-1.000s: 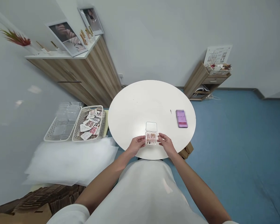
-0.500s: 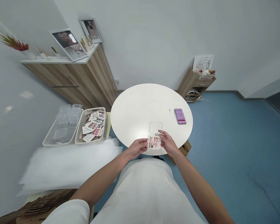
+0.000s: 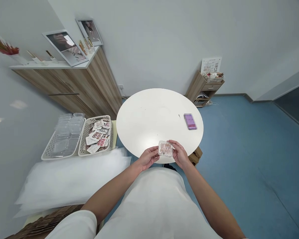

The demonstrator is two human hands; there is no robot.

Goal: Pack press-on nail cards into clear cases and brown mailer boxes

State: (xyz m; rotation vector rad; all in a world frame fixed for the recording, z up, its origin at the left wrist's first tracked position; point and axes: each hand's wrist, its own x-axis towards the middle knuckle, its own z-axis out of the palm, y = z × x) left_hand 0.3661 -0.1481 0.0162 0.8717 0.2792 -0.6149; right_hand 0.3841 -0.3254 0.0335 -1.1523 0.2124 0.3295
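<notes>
A small clear case (image 3: 165,149) with several pinkish press-on nails inside is held near the table's front edge, its lid down. My left hand (image 3: 149,157) grips its left side between thumb and fingers. On the right side, my right hand (image 3: 179,154) holds the case too, with fingers at its upper right corner. Beneath and beyond the case is the white oval table (image 3: 149,116). A blurred purple object (image 3: 190,121) lies on the table's right part, beside a tiny dark item (image 3: 179,116).
At the left stand a white basket of nail cards (image 3: 80,141) and a basket (image 3: 48,150) of clear cases. White sheets (image 3: 69,181) lie in front of them. A wooden cabinet (image 3: 99,83) is at the back left, a small shelf (image 3: 195,87) at the back right.
The case's lid, upright and open before, is now closed over the nails. Both hands still hold the case. The view has shifted slightly.
</notes>
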